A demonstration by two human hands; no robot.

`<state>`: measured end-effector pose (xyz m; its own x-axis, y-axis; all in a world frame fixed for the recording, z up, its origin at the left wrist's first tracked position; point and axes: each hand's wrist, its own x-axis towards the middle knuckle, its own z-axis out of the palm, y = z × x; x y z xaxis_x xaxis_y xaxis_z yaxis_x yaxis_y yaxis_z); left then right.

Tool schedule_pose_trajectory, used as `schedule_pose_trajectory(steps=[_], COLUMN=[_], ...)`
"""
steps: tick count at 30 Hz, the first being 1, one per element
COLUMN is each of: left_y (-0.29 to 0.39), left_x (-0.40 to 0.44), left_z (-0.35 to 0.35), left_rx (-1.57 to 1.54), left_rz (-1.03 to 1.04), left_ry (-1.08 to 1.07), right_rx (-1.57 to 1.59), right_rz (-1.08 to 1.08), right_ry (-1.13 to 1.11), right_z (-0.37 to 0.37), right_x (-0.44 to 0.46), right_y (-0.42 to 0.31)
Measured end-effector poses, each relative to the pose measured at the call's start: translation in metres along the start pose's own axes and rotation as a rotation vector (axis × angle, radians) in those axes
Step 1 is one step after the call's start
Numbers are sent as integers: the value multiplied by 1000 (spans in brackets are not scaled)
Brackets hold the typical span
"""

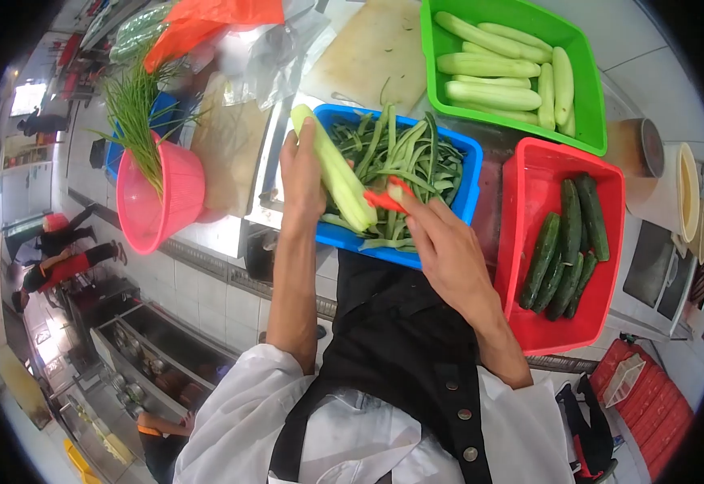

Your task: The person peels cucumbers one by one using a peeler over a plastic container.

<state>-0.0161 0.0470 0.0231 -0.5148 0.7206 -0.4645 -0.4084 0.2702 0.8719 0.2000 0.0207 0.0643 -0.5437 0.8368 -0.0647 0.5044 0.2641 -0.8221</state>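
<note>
A pale, mostly peeled cucumber [336, 173] slants over the blue tray [470, 173], with my left hand [302, 173] wrapped round its upper part. My right hand [447, 246] grips a red peeler [386, 199], whose head is against or close beside the cucumber's lower end. Dark and light green peelings [416, 153] fill the blue tray beneath both hands. To the right, a red tray [515, 234] holds several unpeeled dark green cucumbers [566, 242]. Above it, several peeled pale cucumbers [493, 68] lie in a green tray [435, 81].
A pink basket [158, 222] with green stalks [138, 121] stands at the left, near cutting boards [235, 153]. An orange bag [206, 24] and clear plastic lie at the back. Round containers [678, 189] stand far right. Other people [61, 262] are at the far left and lower left.
</note>
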Motion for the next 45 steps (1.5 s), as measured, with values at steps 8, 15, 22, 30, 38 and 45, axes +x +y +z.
schedule_pose_trajectory(steps=[8, 15, 22, 30, 38, 45], left_y=[-13, -2, 33, -11, -140, -112], left_x=[10, 21, 1, -70, -103, -100], left_z=[3, -6, -26, 126, 221, 179], left_rx=[-42, 1, -74, 103, 607, 602], left_rz=[84, 131, -90, -19, 232, 384], left_ry=[174, 291, 13, -589, -741, -962], right_rx=[-53, -180, 86, 360, -533, -257], right_rz=[36, 175, 154, 714, 588, 635], right_ry=[-15, -214, 34, 442, 865, 928], right_z=[21, 37, 40, -72, -93, -114], right_x=[-23, -38, -58, -154, -134, -128], right_y=[2, 9, 46, 94, 184, 180])
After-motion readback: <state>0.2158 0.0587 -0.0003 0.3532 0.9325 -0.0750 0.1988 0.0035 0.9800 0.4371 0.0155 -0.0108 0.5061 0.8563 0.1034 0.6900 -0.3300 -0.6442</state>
